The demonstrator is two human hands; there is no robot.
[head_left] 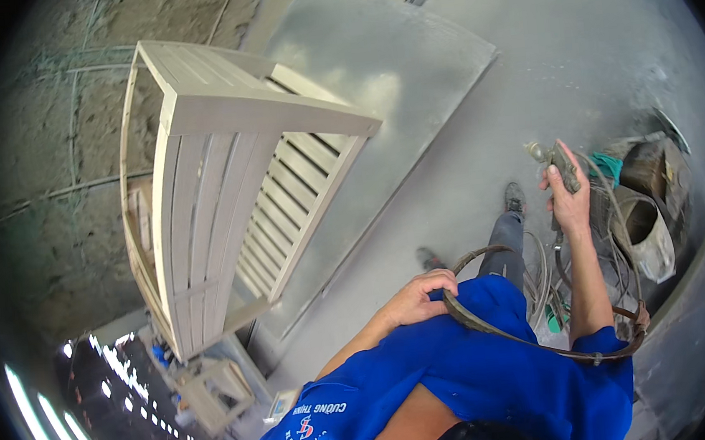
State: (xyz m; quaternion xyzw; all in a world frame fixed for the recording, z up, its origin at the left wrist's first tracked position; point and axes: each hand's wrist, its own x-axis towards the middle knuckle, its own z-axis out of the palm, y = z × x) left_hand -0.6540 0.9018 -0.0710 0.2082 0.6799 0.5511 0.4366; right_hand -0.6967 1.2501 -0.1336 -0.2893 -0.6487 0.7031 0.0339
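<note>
Spray gun [564, 170] rests in the right hand [571, 211], fingers wrapped around it, beyond the right corner of the grey panel [440, 70], looking stiff and fairly heavy, best held by its handle, while the left hand [416, 300] grips a probably springy hose [464, 315].

1) The left hand [423, 295] curls in a grip lower in view, the bare left forearm [359, 345] slanting up to the right behind it
2) The right hand [570, 201] reaches farther forward, fingers bent in a grip, the right forearm [587, 283] nearly upright
</note>
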